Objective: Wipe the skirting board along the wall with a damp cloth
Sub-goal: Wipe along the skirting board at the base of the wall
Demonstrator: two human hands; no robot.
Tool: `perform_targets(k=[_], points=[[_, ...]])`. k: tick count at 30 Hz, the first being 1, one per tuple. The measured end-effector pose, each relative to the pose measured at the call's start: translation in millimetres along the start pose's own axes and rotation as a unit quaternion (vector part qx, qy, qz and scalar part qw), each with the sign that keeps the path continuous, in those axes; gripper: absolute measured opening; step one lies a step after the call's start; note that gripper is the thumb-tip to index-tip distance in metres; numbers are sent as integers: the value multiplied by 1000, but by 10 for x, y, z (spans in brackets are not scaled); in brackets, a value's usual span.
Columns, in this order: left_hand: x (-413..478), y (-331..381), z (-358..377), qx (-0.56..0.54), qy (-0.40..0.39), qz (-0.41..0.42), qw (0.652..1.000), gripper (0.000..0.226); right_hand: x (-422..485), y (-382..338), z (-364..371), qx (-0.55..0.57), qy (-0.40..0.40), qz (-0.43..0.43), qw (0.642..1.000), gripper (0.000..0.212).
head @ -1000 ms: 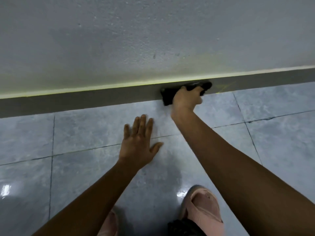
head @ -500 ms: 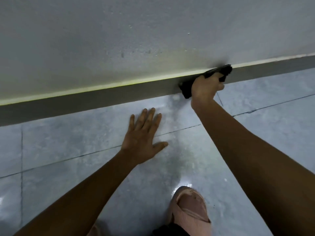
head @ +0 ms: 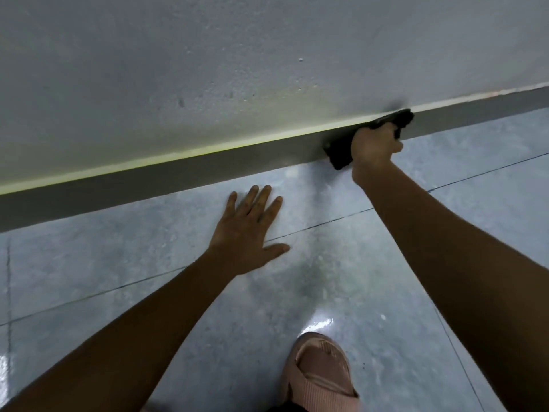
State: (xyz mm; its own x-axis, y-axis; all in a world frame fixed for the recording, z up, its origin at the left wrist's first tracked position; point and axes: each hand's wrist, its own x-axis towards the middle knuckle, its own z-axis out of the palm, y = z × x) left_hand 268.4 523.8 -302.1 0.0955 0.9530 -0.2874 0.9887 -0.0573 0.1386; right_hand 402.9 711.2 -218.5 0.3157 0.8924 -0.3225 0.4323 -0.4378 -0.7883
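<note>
A dark grey skirting board (head: pixel 184 171) runs along the foot of the wall, slanting up to the right. My right hand (head: pixel 375 148) presses a black cloth (head: pixel 340 151) flat against the board at the upper right; the cloth sticks out on both sides of the fist. My left hand (head: pixel 248 230) lies flat on the floor tiles with its fingers spread, holding nothing, a short way below the board and left of the cloth.
A rough pale wall (head: pixel 237 60) fills the upper half, with a yellowish strip above the board. Glossy grey floor tiles (head: pixel 371 278) with thin dark joints cover the lower half. A foot in a pink sandal (head: pixel 319 373) stands at the bottom centre.
My right hand has slid the cloth to the right along the skirting board. The left hand stays flat on the floor, and the view has shifted right with it.
</note>
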Motion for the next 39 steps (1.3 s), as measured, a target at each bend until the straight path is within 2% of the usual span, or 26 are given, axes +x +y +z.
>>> perform_targets(k=[4, 7, 8, 10, 12, 14, 15, 16, 17, 18, 19, 20, 26, 28, 30, 32, 34, 37, 39], points=[[41, 48, 0, -37, -6, -12, 999, 89, 46, 21, -55, -44, -76, 61, 994, 49], [37, 64, 45, -30, 1, -21, 999, 91, -4, 93, 7, -11, -121, 108, 987, 39], [38, 61, 52, -26, 4, -22, 999, 93, -4, 96, 22, -4, -117, 101, 988, 38], [44, 64, 59, -28, 3, -24, 999, 92, 80, 118, 10, 13, -61, 34, 997, 43], [43, 70, 52, -32, -5, -23, 999, 90, 125, 63, -72, 87, 16, 21, 996, 50], [40, 80, 25, -31, -6, -25, 999, 90, 131, 3, -123, 60, 52, 22, 997, 50], [40, 84, 17, -33, -9, -26, 999, 90, 185, 48, -147, -90, 46, -17, 995, 43], [42, 88, 16, -35, -11, -28, 999, 90, 243, 96, -111, -264, 17, -48, 963, 36], [42, 93, 21, -35, -10, -30, 999, 92, 281, 132, -81, -278, -3, -26, 960, 35], [40, 97, 23, -33, -6, -31, 999, 93, 304, 148, -37, -131, -24, 46, 990, 38], [37, 97, 32, -31, -1, -32, 999, 93, 322, 175, 1, -18, -67, 73, 995, 42], [35, 98, 35, -30, 1, -34, 999, 94, 283, 212, 29, 36, -82, 93, 992, 43], [40, 114, 13, -40, -7, -34, 999, 89, 290, 43, -149, 127, 12, 58, 990, 45], [37, 121, 7, -42, -7, -36, 998, 89, 346, -10, -200, 119, -1, 61, 991, 45], [41, 126, 13, -45, -7, -40, 998, 89, 298, -24, -196, 74, -48, 72, 993, 46], [51, 135, 26, -40, -6, -41, 998, 91, 223, 26, -166, 77, -104, 102, 986, 41], [55, 146, 29, -32, -6, -42, 999, 93, 170, 106, -103, 85, -152, 96, 980, 38], [55, 158, 10, -32, -14, -44, 998, 91, 99, 124, -90, 97, -155, 35, 983, 35], [51, 159, -17, -35, -20, -44, 998, 89, 138, 80, -107, 101, -94, 4, 990, 37]])
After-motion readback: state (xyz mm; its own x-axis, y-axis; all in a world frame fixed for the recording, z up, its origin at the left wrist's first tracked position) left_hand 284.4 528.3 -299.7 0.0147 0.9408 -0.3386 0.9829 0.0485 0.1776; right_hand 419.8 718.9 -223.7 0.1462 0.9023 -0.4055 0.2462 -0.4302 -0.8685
